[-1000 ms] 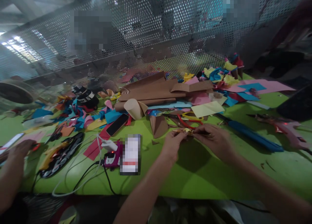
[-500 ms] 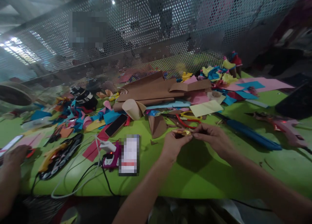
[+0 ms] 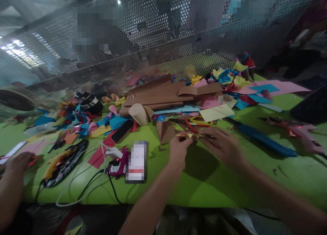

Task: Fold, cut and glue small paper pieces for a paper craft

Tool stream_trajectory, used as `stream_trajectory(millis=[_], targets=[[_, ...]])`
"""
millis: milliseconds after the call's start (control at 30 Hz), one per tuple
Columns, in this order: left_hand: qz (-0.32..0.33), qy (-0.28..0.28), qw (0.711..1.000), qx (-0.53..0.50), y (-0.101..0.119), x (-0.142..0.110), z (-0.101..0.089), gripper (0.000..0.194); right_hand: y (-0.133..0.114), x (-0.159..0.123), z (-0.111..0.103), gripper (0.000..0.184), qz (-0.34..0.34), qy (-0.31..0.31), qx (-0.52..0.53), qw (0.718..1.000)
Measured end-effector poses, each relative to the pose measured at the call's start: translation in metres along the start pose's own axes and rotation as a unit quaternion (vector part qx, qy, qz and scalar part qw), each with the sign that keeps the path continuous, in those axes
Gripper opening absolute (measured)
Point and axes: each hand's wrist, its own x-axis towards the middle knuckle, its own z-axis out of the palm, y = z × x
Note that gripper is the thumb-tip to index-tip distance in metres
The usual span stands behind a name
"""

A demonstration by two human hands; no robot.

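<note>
My left hand (image 3: 178,149) pinches a small yellow and brown folded paper piece (image 3: 187,135) above the green table (image 3: 204,180). My right hand (image 3: 221,145) is blurred; its fingers meet the same piece from the right, near a thin dark stick (image 3: 208,137). A brown paper cone (image 3: 165,131) lies just left of my hands, and red-handled scissors (image 3: 192,126) lie just behind them.
Brown card sheets (image 3: 163,92) and coloured paper scraps (image 3: 230,79) pile behind. A black phone (image 3: 122,130), a purple charger with cables (image 3: 116,165), a blue tool (image 3: 263,139) and a glue gun (image 3: 301,132) lie around. Another person's hand (image 3: 17,163) rests at far left.
My hands stay together on the paper piece; the right hand has shifted slightly and blurs with motion. The other person's hand at far left moved little.
</note>
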Motion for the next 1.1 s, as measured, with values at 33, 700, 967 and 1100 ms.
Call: stream_trajectory(millis=[33, 700, 967, 1100], targets=[[-0.007, 0.000, 1.000, -0.007, 0.000, 0.000, 0.000, 0.027, 0.001, -0.001, 0.001, 0.013, -0.041, 0.011, -0.034, 0.999], [-0.060, -0.032, 0.995, -0.074, -0.002, -0.005, 0.003, 0.039, 0.003, -0.003, 0.003, 0.018, -0.120, 0.010, -0.183, 0.976], [-0.009, -0.039, 0.997, -0.064, -0.001, -0.008, 0.005, 0.037, 0.008, -0.003, 0.009, 0.016, -0.049, 0.007, -0.089, 0.995], [0.015, -0.038, 0.998, -0.041, 0.001, -0.009, 0.005, 0.032, 0.008, -0.004, 0.011, 0.018, 0.059, -0.005, 0.023, 0.998]])
